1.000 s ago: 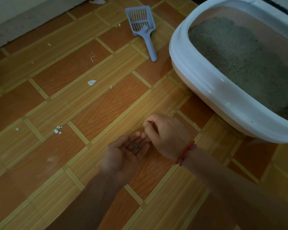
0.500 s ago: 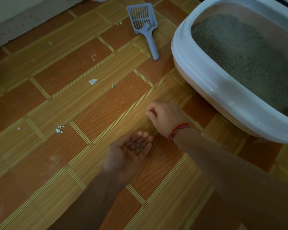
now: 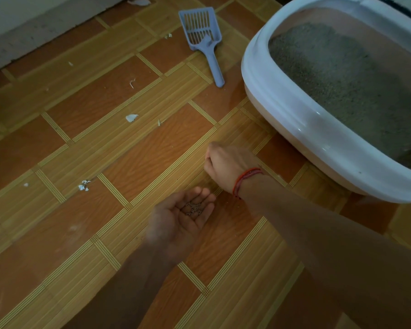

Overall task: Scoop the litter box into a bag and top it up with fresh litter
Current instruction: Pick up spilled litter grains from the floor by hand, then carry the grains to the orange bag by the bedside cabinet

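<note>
Two hands work low over the floor, close to the near left side of the litter box. The left hand lies palm up, fingers relaxed and slightly cupped, carrying a small heap of litter granules near the finger bases. The right hand is knuckles up with its fingers curled down toward the tiles. The fingertips are hidden, so it cannot be told whether they pinch a granule. The litter box stands at the right edge of the floor and holds grey litter. The scoop lies unused toward the far edge of the floor, near the box but apart from it. No bag is in view.

Risks, as judged:
- The open palm is a shallow carrier, and any tilt on the way to the box rim would spill the granules back onto the tiles.
- The right forearm passes just beside the left fingertips, and a brush there could knock the heap loose.
- White scraps lie scattered toward the left edge and could be gathered with the litter by mistake.
- Dim light and patterned tiles may hide stray granules.
</note>
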Tool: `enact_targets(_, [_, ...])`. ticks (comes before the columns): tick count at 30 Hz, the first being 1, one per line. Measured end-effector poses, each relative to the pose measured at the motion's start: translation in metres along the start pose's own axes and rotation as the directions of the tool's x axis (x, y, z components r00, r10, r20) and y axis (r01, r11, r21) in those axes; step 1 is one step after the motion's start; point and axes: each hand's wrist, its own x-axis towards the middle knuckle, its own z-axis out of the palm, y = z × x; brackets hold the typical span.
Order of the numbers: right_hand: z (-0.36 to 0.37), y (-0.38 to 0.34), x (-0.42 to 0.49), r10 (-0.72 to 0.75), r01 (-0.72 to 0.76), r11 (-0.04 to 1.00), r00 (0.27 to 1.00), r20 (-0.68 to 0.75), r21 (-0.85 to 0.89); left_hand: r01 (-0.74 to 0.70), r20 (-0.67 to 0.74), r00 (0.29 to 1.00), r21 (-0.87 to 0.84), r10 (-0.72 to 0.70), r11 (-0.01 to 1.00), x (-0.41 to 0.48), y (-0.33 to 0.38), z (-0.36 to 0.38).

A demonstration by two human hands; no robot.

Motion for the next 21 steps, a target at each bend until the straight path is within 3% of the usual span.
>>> enact_targets(10, [-0.03,-0.024,-0.047,-0.086,0.103,0.955,0.994,-0.07,0.278,-0.043,0.059,0.997,0.026,0.042,0.999,-0.005,0.005,-0.004])
enact_targets(13, [-0.035,-0.036,-0.068,-0.129,0.138,0.948,0.99,-0.048,0.287,-0.088,0.097,0.992,0.117,0.077,0.989,-0.009,0.003,-0.001])
enact_targets(21, [-0.041,-0.044,-0.094,-0.174,0.162,0.943,0.985,0.017,0.29,-0.11,0.074,0.992,0.149,0.1,0.983,-0.019,0.002,0.003])
